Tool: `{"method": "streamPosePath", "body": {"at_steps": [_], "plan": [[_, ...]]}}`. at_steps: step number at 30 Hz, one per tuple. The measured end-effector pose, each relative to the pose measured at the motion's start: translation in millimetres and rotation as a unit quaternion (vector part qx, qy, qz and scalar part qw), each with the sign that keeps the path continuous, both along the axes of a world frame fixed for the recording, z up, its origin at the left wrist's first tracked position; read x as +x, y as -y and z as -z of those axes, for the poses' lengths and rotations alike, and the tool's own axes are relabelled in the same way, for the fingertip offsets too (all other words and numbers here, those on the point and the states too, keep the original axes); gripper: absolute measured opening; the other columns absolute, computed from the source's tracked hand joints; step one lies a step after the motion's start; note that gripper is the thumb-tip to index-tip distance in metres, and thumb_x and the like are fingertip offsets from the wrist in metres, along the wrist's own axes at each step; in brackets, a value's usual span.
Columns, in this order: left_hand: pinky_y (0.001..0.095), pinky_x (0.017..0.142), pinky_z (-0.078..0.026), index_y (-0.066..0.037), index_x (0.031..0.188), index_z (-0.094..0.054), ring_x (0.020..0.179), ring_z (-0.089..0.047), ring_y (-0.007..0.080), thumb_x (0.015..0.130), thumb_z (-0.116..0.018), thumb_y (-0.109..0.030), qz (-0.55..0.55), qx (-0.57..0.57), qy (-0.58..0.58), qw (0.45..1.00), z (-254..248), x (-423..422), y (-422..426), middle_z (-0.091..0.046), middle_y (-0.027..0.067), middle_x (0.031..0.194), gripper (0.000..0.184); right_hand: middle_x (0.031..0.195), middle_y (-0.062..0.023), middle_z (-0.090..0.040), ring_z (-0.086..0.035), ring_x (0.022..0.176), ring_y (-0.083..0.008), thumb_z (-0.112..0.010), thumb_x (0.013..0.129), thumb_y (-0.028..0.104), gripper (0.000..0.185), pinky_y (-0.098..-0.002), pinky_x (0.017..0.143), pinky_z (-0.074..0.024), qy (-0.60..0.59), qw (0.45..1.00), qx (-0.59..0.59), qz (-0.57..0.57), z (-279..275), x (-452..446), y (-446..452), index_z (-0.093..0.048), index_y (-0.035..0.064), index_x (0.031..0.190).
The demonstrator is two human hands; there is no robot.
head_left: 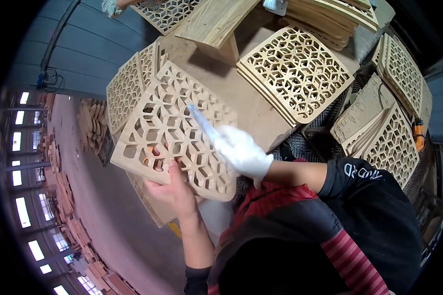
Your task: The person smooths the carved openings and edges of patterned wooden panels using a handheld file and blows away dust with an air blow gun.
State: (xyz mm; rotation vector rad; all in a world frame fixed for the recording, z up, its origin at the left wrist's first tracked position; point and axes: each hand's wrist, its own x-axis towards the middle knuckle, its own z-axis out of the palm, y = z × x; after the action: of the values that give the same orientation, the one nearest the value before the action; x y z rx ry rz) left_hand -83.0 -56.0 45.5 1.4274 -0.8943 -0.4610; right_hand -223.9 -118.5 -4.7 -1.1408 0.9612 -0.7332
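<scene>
My bare left hand (pixel 174 191) gripped a pale, square wooden panel with geometric cut-outs (pixel 176 129) by its near edge, thumb on the upper face and fingers underneath, partly visible through the openings. The panel lay tilted in front of my body, beside the brown worktable (pixel 253 105) and covering part of it. My right hand (pixel 243 152), in a white knitted glove, was closed around a slim, bluish-white stick-like tool (pixel 202 119), pointing away from me over the middle of the panel; blur kept me from telling whether its tip touched the wood. Beyond and to the right, a neat stack of light wooden lattice panels (pixel 298 73) rested on the table, near a wooden board raised on a block (pixel 219 20). More lattice panels (pixel 391 147) leaned at my far right, just beside an orange-and-black tool (pixel 419 135).
</scene>
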Motion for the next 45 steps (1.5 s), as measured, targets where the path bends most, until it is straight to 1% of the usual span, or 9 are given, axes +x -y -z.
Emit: {"method": "streamPosePath", "body": {"at_steps": [3, 6, 20, 23, 26, 30, 35, 40, 45], "plan": [[0.0342, 0.088, -0.055, 0.005, 0.131, -0.041, 0.113, -0.060, 0.0242, 0.091, -0.056, 0.007, -0.003, 0.005, -0.042, 0.999, -1, 13, -6, -0.053, 0.0188, 0.130, 0.043, 0.071, -0.0041, -0.058, -0.056, 0.060, -0.0132, -0.050, 0.098, 0.042, 0.038, -0.0288, 0.060, -0.0469, -0.077, 0.996, 0.019, 0.035, 3, -10, 14, -0.059, 0.0049, 0.099], [0.0319, 0.081, -0.058, 0.007, 0.130, -0.045, 0.109, -0.062, 0.0252, 0.092, -0.056, 0.003, 0.014, -0.001, -0.072, 0.997, 3, 30, -16, -0.056, 0.0188, 0.128, 0.040, 0.091, -0.0202, -0.062, -0.062, 0.082, -0.0375, -0.049, 0.097, 0.024, 0.023, -0.0418, 0.073, -0.0498, -0.080, 0.995, -0.044, 0.038, 17, -18, 16, -0.057, 0.0046, 0.108], [0.0329, 0.083, -0.059, 0.010, 0.137, -0.037, 0.105, -0.063, 0.0279, 0.092, -0.052, 0.005, 0.063, -0.024, -0.180, 0.981, 7, 45, -37, -0.053, 0.0244, 0.128, 0.048, 0.125, -0.0174, -0.061, -0.068, 0.069, -0.0267, -0.063, 0.086, 0.014, 0.039, -0.0348, 0.054, -0.0531, -0.057, 0.859, -0.501, -0.091, -3, 5, -23, -0.058, -0.0009, 0.122], [0.0268, 0.070, -0.058, 0.007, 0.132, -0.043, 0.090, -0.064, 0.0206, 0.092, -0.055, 0.000, 0.052, -0.022, -0.196, 0.979, 4, 43, -37, -0.059, 0.0194, 0.120, 0.042, 0.117, -0.0145, -0.064, -0.066, 0.073, -0.0256, -0.059, 0.087, 0.012, 0.045, -0.0354, 0.059, -0.0541, -0.072, 0.846, -0.468, -0.247, -16, -15, -26, -0.054, 0.0053, 0.131], [0.0197, 0.057, -0.055, 0.004, 0.129, -0.046, 0.077, -0.065, 0.0149, 0.095, -0.054, -0.003, 0.084, -0.025, -0.228, 0.970, 14, 66, -46, -0.063, 0.0160, 0.113, 0.036, 0.096, -0.0106, -0.059, -0.063, 0.067, -0.0268, -0.053, 0.091, 0.010, 0.030, -0.0369, 0.054, -0.0512, -0.087, 0.840, -0.499, -0.196, -8, -19, -16, -0.057, 0.0005, 0.119], [0.0185, 0.054, -0.054, 0.005, 0.130, -0.045, 0.077, -0.066, 0.0144, 0.096, -0.054, -0.006, 0.089, -0.036, -0.192, 0.977, 13, 74, -54, -0.062, 0.0183, 0.116, 0.037, 0.082, -0.0106, -0.063, -0.063, 0.069, -0.0236, -0.044, 0.101, 0.024, 0.025, -0.0327, 0.067, -0.0507, -0.019, 0.977, -0.209, 0.044, -23, -42, 10, -0.063, 0.0082, 0.106], [0.0334, 0.082, -0.056, 0.013, 0.136, -0.039, 0.085, -0.064, 0.0216, 0.090, -0.059, -0.007, 0.109, -0.068, -0.161, 0.979, 7, 81, -62, -0.055, 0.0284, 0.125, 0.053, 0.082, -0.0053, -0.068, -0.059, 0.060, -0.0126, -0.046, 0.101, 0.025, 0.025, -0.0291, 0.058, -0.0488, 0.116, 0.956, -0.179, 0.201, 27, -39, 47, -0.060, 0.0034, 0.100], [0.0228, 0.069, -0.053, 0.011, 0.137, -0.039, 0.084, -0.061, 0.0162, 0.093, -0.058, -0.009, 0.093, -0.048, -0.152, 0.983, 8, 78, -58, -0.056, 0.0229, 0.126, 0.052, 0.077, -0.0042, -0.065, -0.045, 0.047, -0.0052, -0.043, 0.103, 0.030, 0.027, -0.0213, 0.043, -0.0376, -0.024, 0.972, -0.139, 0.186, 53, -65, 64, -0.051, 0.0048, 0.100], [0.0288, 0.078, -0.058, 0.011, 0.135, -0.040, 0.093, -0.065, 0.0224, 0.095, -0.054, -0.004, 0.110, -0.068, -0.172, 0.977, 20, 92, -61, -0.055, 0.0246, 0.127, 0.046, 0.078, -0.0029, -0.064, -0.048, 0.053, -0.0046, -0.044, 0.102, 0.026, 0.022, -0.0183, 0.044, -0.0387, -0.031, 0.986, -0.063, 0.149, 85, -91, 65, -0.051, 0.0047, 0.105]]}}
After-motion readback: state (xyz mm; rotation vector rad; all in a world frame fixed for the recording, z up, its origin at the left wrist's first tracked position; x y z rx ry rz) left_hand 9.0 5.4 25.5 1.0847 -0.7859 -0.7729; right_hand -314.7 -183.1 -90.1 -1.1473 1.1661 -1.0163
